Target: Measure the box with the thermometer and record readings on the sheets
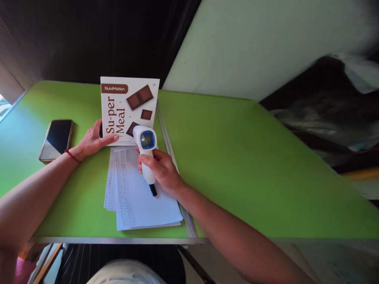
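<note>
My left hand grips the lower left edge of a white box printed "NutriMotion Su-per Meal" with brown chocolate pieces. The thumb lies across its front; the other fingers are mostly hidden behind it. The box stands upright on the green table. Wrapped round the handle of a white infrared thermometer is my right hand. Its blue-framed screen faces me, and the head overlaps the box's lower right corner in view. Below the handle lies a stack of papers with handwriting, a dark pen end showing on top.
A phone lies screen up on the left of the green table. A metal seam runs between the table's two halves. Behind it stand a dark panel and a pale wall. Blurred dark clutter sits at right.
</note>
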The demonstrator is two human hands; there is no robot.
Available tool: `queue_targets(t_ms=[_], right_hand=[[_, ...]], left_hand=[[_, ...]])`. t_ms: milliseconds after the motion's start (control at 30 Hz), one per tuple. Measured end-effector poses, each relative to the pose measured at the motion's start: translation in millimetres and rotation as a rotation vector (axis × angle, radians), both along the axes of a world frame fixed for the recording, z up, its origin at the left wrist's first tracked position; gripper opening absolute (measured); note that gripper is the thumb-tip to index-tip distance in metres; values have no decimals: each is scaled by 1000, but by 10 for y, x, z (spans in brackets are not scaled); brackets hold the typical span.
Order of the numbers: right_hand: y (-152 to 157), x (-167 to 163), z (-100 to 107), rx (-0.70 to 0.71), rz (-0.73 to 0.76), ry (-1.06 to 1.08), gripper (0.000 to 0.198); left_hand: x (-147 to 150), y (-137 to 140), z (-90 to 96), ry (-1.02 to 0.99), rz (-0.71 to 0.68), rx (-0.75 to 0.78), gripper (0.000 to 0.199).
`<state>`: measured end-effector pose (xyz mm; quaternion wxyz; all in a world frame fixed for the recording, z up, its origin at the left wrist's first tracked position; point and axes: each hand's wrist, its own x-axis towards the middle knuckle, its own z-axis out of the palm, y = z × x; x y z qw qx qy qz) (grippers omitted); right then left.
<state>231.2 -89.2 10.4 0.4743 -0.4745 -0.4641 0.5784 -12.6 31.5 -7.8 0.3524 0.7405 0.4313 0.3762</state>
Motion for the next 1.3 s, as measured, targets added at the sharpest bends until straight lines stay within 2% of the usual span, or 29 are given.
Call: queue_targets(t_ms=[300, 500, 767, 1067, 1300], right_hand=[[-6, -32, 20, 27, -19, -24, 41], [-16, -46, 20, -2, -31, -6, 39], [-23, -24, -10, 26, -16, -7, 36], [-6, -32, -14, 16, -15, 2, 37], [-18, -12, 4, 20, -19, -6, 37]], left_hand=[[-10, 6, 0, -8, -7, 3, 76], [5, 4, -1, 3, 11, -19, 80], [-14, -12, 38, -9, -34, 20, 74], [10, -34, 76, 54, 13, -25, 81], [35, -38, 66, -27, -17, -25, 78]])
